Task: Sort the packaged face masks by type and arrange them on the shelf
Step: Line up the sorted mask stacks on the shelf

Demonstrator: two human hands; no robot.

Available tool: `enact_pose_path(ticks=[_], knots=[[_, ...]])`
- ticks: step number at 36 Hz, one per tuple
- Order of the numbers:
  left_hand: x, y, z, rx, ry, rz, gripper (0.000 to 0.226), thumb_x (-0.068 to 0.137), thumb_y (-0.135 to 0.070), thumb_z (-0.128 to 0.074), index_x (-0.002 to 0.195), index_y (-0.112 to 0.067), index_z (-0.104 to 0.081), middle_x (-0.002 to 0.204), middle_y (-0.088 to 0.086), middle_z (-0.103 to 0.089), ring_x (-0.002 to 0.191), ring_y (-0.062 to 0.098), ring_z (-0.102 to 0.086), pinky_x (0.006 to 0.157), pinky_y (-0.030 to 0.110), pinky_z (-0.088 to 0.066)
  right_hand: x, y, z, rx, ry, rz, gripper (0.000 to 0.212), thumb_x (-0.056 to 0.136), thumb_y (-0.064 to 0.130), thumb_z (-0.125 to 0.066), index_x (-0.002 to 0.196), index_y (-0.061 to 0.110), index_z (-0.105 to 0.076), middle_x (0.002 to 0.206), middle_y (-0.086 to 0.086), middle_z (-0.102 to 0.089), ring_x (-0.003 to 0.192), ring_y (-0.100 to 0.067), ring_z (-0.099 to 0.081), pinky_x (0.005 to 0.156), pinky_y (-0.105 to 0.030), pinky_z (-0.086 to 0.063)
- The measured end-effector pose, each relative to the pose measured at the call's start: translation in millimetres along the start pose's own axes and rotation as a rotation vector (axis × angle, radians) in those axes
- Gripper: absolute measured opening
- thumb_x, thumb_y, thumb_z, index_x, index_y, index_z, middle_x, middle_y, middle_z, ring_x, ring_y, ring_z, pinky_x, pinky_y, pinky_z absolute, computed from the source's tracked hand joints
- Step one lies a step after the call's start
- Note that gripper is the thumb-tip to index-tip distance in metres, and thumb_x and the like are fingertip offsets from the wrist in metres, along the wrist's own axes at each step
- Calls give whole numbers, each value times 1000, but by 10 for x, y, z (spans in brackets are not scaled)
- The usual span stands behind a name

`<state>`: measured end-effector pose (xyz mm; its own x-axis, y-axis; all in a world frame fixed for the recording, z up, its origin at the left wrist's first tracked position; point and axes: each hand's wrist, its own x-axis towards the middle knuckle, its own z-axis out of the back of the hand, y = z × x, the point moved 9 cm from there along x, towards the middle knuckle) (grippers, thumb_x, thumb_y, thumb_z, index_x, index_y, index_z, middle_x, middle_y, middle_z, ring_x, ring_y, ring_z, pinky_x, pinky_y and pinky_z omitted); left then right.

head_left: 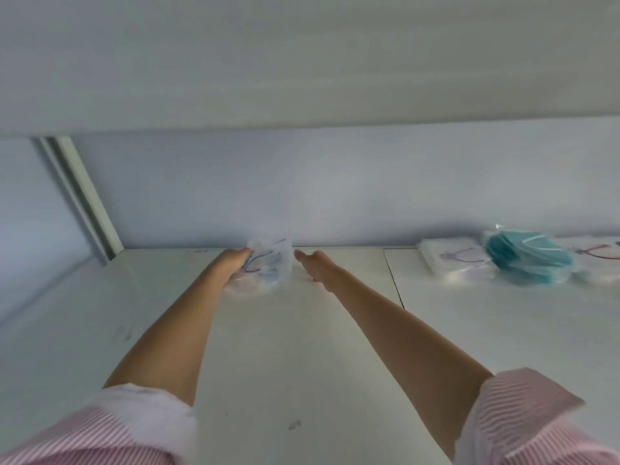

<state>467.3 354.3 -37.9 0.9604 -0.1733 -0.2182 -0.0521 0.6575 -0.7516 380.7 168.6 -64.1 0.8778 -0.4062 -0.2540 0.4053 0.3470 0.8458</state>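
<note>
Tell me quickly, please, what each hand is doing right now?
Left hand: closed on the clear mask packet by the shelf's back wall.
Right hand: open, beside the packet, holding nothing.

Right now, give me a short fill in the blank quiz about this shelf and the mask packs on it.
1. The left hand touches a clear mask pack lying at the ___ of the shelf.
2. The right hand is ___ and holds nothing.
3. The teal mask pack lies to the ___ of both hands.
4. Both sleeves are pink and white ___.

Missing words: back; open; right; striped
</note>
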Motion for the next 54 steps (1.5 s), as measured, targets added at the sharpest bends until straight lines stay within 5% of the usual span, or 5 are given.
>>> enact_pose_path(ticks=[10,14,31,35,54], knots=[[156,60,-213,61,159,101,21,92,-23,-56,78,-8,-49,69,11,-44,58,23,-44,54,27,-39,4,197,-365,199,123,41,33,98,19,-49,127,3,-53,96,-9,-55,70,-15,-52,58,-24,-37],[133,146,-229,32,175,167,28,82,-33,-64,84,-8,-53,79,12,-54,62,24,-53,52,25,-41,-18,90,-235,149,60,-25,4,88,5,-58,84,5,-58,76,-11,-50,65,-20,-52,60,-28,-40],[-552,-419,-663,-484,78,-317,20,71,-24,-64,71,-13,-47,60,4,-47,56,17,-43,54,25,-34,-266,-291,380,306,20,9,89,42,20,-76,127,9,-50,112,-11,-64,95,-26,-65,79,-34,-52],[-722,-563,-825,-560,104,-403,41,66,-20,-64,106,-14,-56,84,-1,-63,75,12,-59,66,24,-46,-539,-175,752,270,15,135,44,64,-11,-63,107,-3,-59,88,-7,-59,74,-16,-57,61,-23,-48],[-1152,-1028,-1521,-751,106,-448,30,53,-13,-48,82,-13,-55,76,1,-55,66,11,-48,55,20,-37,-767,-850,1290,406,-245,331,65,70,-15,-66,117,14,-32,106,-8,-49,94,-21,-54,80,-41,-51]])
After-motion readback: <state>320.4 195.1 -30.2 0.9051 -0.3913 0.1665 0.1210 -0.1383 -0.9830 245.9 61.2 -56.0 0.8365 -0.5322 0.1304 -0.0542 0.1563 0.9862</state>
